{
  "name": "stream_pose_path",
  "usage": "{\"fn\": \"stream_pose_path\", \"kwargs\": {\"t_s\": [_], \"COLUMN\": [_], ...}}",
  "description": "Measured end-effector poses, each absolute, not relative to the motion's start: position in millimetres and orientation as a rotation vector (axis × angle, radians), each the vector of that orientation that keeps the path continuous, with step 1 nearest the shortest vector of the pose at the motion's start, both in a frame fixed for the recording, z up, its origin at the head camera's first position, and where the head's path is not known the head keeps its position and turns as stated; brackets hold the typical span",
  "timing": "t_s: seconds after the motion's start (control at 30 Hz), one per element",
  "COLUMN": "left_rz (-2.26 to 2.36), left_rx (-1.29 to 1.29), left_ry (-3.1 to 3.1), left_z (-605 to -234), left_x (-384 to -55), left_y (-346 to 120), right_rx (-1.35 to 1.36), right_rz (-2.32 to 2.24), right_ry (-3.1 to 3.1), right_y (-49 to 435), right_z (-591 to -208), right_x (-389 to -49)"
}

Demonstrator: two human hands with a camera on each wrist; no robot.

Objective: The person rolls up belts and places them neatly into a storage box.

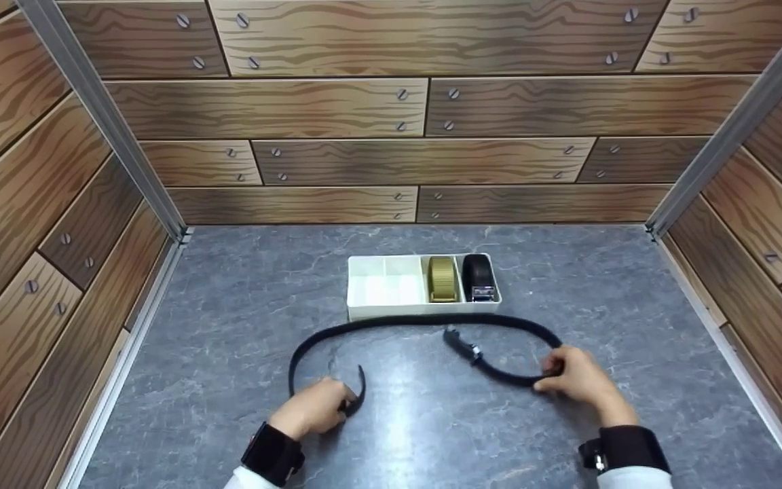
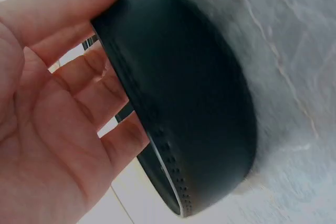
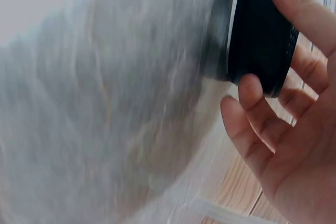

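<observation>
A long black belt [image 1: 398,320] lies in a wide arc across the grey surface, standing on its edge. In the head view my left hand [image 1: 316,405] grips it near its tip, which curls up past the fingers. The left wrist view shows the thumb on the outer face of the strap [image 2: 184,93] and the fingers on its inner side. My right hand [image 1: 581,380] holds the strap where it bends on the right. From there the buckle end [image 1: 462,346] runs leftward. In the right wrist view thumb and fingers hold the black strap [image 3: 260,35].
Behind the belt's arc stands a white compartment tray [image 1: 391,312]. A rolled olive belt [image 1: 442,277] and a rolled black belt [image 1: 478,272] with a silver buckle sit in its right compartments. Wood-patterned walls [image 1: 337,159] enclose the surface at the back and sides.
</observation>
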State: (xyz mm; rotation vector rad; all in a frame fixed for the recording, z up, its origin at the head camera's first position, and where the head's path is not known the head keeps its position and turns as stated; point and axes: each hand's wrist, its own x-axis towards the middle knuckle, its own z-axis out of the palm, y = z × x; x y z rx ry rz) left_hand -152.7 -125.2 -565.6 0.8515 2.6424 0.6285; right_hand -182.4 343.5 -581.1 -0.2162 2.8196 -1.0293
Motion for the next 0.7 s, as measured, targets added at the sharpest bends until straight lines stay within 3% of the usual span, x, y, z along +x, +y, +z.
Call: {"fn": "stream_pose_path", "kwargs": {"t_s": [0.3,0.7], "left_rz": [0.525,0.486], "left_rx": [0.941,0.902], "left_ry": [2.824,2.990], "left_z": [-571.5,-584.0], "left_x": [-148.5,-153.4], "left_y": [-100.1,-84.3], "right_rx": [0.049,-0.117], "right_rz": [-0.796,-0.689], "right_ry": [2.900,2.807], "right_y": [371.0,348.2], "right_z": [-569.3,-556.5], "right_x": [-195.0,-184.8]}}
